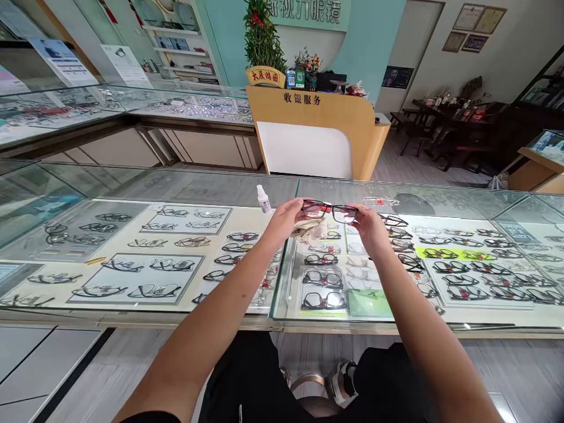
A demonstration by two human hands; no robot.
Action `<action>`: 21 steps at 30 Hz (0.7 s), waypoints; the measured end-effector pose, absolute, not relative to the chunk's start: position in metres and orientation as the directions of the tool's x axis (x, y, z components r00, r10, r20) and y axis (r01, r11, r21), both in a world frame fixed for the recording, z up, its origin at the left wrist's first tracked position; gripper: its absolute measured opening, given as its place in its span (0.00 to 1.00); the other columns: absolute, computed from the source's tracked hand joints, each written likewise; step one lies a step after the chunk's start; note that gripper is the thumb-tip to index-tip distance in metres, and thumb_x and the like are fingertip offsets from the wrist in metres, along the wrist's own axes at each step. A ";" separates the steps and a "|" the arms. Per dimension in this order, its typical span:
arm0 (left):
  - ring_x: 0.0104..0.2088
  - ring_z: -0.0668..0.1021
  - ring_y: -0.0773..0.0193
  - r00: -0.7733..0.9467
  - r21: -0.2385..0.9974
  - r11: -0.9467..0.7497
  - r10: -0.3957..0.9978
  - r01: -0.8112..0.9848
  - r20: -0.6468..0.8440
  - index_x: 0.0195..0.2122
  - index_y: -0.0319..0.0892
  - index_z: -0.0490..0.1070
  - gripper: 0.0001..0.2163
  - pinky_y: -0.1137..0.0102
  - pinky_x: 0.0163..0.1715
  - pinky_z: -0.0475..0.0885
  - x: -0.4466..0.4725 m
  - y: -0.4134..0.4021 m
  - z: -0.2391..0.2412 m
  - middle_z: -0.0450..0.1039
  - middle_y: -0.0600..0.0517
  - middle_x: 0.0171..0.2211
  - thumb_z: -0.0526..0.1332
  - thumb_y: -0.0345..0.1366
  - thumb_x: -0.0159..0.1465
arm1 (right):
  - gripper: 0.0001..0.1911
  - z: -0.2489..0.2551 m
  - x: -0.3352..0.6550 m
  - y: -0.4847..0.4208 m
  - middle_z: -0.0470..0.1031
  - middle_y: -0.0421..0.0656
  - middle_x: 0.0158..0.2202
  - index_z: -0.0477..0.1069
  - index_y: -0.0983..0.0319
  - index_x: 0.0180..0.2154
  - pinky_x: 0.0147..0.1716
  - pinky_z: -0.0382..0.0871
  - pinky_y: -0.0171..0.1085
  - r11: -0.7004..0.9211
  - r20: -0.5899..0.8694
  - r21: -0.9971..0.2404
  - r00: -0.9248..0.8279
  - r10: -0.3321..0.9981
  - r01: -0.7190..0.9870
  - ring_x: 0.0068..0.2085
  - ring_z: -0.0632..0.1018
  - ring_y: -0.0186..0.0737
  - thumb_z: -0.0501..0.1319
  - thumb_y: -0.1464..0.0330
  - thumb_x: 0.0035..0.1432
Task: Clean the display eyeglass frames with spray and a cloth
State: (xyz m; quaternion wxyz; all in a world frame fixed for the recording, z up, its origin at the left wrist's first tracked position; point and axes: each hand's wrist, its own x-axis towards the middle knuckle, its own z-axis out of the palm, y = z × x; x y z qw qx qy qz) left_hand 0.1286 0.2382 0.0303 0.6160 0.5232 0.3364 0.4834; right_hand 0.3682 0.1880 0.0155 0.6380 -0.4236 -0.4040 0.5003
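Note:
A pair of dark-framed eyeglasses [329, 209] is held up level over the glass counter, lenses facing me. My left hand [288, 218] is closed on its left end, and my right hand [368, 226] grips the right end. Under the glasses, by my left hand, a crumpled beige cloth [309, 231] lies on the glass top. To the left of that hand stands a small white spray bottle [263, 200]. Part of the frame's ends is hidden behind my fingers.
Inside the glass display counter [247, 322] lie many eyeglasses in rows, some on grey trays [136, 279]. A dark round tray [414, 204] rests at the right rear. Beyond stand a wooden cashier desk [308, 108] and more glass cases [185, 108].

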 end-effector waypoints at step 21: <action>0.46 0.86 0.54 0.501 0.978 -0.174 0.860 0.118 0.093 0.46 0.42 0.83 0.20 0.63 0.51 0.78 0.123 0.226 0.045 0.86 0.45 0.43 0.62 0.54 0.71 | 0.19 0.032 0.355 0.169 0.80 0.39 0.34 0.79 0.59 0.33 0.43 0.69 0.39 0.014 0.004 -0.999 -0.195 0.981 0.049 0.38 0.77 0.39 0.79 0.55 0.47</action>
